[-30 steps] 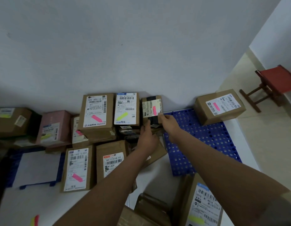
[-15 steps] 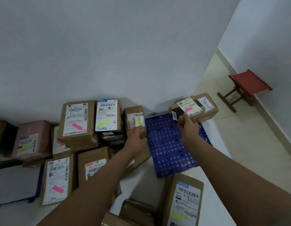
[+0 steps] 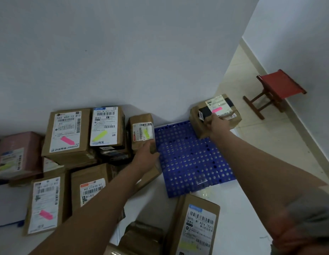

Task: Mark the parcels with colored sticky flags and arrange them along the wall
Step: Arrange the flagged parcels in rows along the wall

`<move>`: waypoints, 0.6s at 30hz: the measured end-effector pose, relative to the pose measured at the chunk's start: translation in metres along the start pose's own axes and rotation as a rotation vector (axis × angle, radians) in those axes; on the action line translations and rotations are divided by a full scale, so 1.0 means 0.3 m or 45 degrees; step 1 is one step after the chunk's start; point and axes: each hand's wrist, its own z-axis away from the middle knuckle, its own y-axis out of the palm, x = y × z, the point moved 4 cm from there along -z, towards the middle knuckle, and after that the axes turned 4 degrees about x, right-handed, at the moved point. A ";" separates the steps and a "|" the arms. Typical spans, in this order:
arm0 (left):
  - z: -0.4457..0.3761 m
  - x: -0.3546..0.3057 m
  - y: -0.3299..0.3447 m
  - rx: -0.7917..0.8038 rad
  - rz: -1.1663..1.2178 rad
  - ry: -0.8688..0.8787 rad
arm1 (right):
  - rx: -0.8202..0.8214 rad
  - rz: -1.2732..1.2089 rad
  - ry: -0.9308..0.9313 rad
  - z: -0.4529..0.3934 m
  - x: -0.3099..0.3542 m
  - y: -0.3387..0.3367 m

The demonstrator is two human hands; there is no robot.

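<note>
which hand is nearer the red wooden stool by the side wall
Right. The right hand grips a small black-taped cardboard parcel at the blue perforated mat's far corner, nearest the red wooden stool. The left hand is across the mat.

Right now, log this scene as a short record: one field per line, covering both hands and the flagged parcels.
left hand: left hand holds the small parcel with a yellow flag, standing by the wall
right hand: right hand grips the small black-taped parcel with a pink flag on top of a larger box
surface: blue perforated mat
row at wall: pink-flagged box, yellow-flagged box
background: red stool
</note>
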 end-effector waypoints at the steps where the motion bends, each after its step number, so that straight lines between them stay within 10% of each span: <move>1: -0.002 0.004 0.003 0.004 -0.006 -0.017 | 0.005 0.024 -0.010 0.000 0.005 0.001; 18: 0.207 0.054 0.154 0.175 0.099 -0.050 | -0.048 0.349 -0.073 0.271 -0.271 -0.204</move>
